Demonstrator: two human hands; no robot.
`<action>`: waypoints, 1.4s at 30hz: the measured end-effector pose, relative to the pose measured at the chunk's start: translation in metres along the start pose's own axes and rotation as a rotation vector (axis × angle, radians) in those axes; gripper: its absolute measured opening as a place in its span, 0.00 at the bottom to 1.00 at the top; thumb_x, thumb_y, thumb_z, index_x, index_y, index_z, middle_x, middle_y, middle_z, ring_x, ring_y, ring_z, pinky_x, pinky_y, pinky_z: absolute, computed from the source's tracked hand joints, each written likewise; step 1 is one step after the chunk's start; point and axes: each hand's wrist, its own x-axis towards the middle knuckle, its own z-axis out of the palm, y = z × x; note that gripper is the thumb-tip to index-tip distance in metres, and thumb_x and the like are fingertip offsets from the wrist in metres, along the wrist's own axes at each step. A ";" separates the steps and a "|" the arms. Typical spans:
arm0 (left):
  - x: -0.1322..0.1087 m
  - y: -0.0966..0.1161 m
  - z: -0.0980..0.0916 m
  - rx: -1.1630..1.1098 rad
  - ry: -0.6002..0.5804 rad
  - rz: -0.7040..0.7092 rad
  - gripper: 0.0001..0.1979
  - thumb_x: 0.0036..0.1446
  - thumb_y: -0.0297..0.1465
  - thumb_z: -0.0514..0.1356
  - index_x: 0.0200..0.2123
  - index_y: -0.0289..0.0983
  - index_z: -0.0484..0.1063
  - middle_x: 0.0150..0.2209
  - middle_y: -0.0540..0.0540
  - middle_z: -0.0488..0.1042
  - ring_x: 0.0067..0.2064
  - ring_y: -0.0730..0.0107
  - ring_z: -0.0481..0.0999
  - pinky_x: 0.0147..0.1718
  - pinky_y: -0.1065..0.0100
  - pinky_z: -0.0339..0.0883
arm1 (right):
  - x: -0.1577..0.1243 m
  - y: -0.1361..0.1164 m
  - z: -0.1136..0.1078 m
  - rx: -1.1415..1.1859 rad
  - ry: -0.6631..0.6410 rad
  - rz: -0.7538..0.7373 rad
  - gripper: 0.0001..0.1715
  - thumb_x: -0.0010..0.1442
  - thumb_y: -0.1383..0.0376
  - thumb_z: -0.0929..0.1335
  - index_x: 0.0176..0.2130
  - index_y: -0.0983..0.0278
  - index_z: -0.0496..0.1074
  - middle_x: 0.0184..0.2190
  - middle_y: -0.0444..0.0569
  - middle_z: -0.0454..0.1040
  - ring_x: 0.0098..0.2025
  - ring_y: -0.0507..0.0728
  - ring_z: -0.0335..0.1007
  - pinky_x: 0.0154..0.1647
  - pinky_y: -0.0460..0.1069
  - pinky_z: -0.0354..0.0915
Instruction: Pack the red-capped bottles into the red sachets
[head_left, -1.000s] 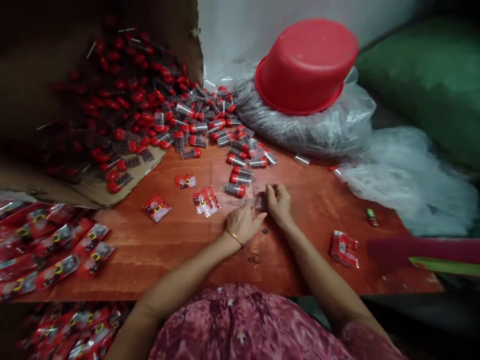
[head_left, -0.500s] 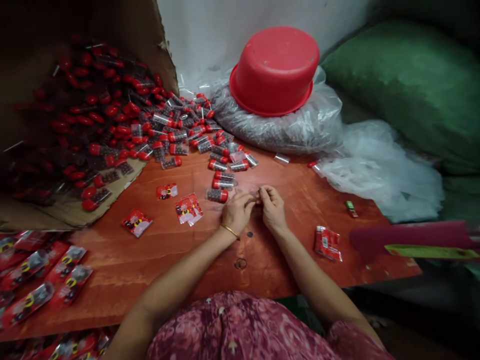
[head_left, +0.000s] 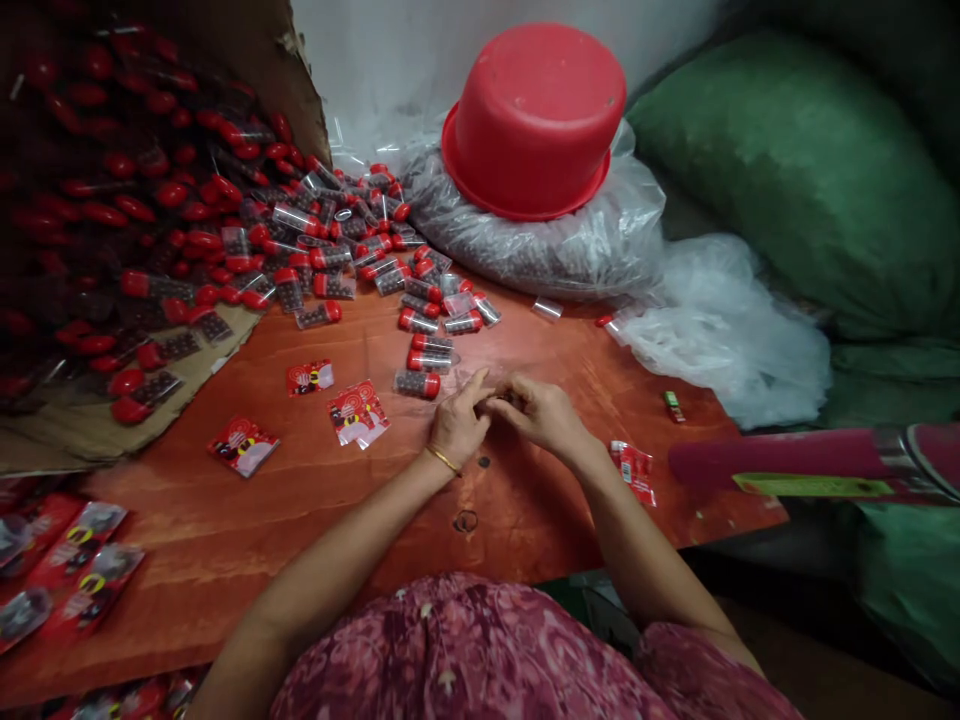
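Above the table my left hand (head_left: 459,425), with a gold bangle (head_left: 444,460) at its wrist, meets my right hand (head_left: 544,412) at the fingertips. The fingers of both hands are closed and bent inward. Anything between them is too small or hidden to name. Just beyond my left hand lies a small clear tube with a red cap (head_left: 417,384), full of dark beads. More such tubes (head_left: 431,352) are beside it. Red printed cards (head_left: 358,413) lie flat to the left. A red printed packet (head_left: 634,470) is partly behind my right forearm.
A cardboard box (head_left: 304,90) spills a heap of red-capped tubes (head_left: 247,250) at the left. Packed red pouches (head_left: 82,560) lie at the left edge. At the back, an upturned red basin (head_left: 536,120) rests on a plastic bag (head_left: 525,250). A purple cylinder (head_left: 810,460) juts in from the right.
The view has shifted, so the table's things sit further left. My right hand has turned over more, its back raised and its fingers curled towards my left hand.
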 end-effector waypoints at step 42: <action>-0.074 -0.078 -0.120 0.548 0.178 -0.197 0.10 0.57 0.34 0.55 0.38 0.43 0.76 0.49 0.46 0.74 0.57 0.58 0.66 0.54 0.52 0.56 | 0.036 -0.059 0.111 -0.367 0.099 -0.396 0.17 0.63 0.60 0.59 0.43 0.63 0.73 0.47 0.55 0.72 0.48 0.62 0.61 0.48 0.57 0.55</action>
